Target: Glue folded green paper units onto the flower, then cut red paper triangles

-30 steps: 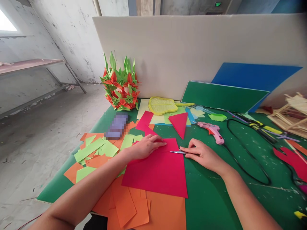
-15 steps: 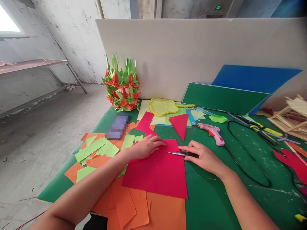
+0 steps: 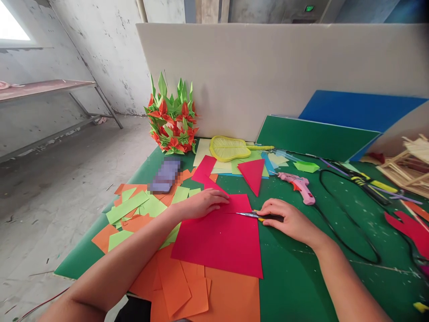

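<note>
Under my left hand [image 3: 206,203] lies the upper part of a large red paper sheet [image 3: 221,246]; the hand is flat with its fingers stretched out. My right hand [image 3: 279,217] is closed around the dark handles of a pair of scissors [image 3: 248,215]. Their blades point left at the right edge of the red paper, where a thin cut line runs across it. A red paper triangle [image 3: 253,174] and a bent red strip [image 3: 205,170] rest beyond the sheet. Orange paper [image 3: 234,295] is partly beneath the sheet, nearest to me.
Green and orange scraps [image 3: 127,208] and a blurred phone [image 3: 166,174] are on the left. An origami piece [image 3: 172,120] stands behind. A pink glue gun [image 3: 300,185] with its black cable, a yellow leaf-shaped item [image 3: 229,148] and a wooden stick model [image 3: 407,167] are farther off.
The scissors and my right hand have shifted slightly right, and yellow on the handles now shows. My left hand stays on the paper. The whole view has shifted a little.
</note>
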A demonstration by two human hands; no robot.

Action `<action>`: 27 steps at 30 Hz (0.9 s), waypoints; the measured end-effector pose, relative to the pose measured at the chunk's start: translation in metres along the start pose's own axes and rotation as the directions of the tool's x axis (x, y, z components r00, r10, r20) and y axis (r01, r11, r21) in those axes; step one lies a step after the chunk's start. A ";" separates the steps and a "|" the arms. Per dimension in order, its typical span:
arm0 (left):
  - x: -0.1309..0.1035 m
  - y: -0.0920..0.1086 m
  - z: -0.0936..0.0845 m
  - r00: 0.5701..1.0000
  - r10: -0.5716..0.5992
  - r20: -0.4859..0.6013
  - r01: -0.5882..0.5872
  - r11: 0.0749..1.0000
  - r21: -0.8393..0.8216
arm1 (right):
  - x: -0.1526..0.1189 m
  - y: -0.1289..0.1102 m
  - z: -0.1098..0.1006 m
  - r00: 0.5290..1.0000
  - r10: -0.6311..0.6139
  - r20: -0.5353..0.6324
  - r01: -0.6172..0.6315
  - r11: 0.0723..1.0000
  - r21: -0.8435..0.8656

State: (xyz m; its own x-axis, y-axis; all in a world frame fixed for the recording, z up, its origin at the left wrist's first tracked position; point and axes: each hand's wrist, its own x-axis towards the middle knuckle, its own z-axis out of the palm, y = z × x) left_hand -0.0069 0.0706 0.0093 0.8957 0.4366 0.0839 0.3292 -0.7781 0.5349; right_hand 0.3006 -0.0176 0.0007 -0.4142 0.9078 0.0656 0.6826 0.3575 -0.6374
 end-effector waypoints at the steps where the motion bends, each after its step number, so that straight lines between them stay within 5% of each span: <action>1: 0.000 -0.001 0.000 1.000 0.003 -0.001 -0.003 1.000 -0.006 | 0.001 0.000 0.001 1.000 -0.008 -0.007 0.008 1.000 -0.008; 27: -0.001 -0.003 -0.002 1.000 0.017 0.008 -0.017 1.000 -0.007 | 0.009 -0.018 0.014 0.994 -0.102 -0.028 0.099 0.991 -0.094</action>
State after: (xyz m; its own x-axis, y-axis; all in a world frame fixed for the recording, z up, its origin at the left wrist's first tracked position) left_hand -0.0095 0.0737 0.0091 0.9036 0.4195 0.0863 0.3118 -0.7824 0.5391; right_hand 0.2762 -0.0193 0.0019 -0.4644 0.8725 0.1520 0.6919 0.4645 -0.5527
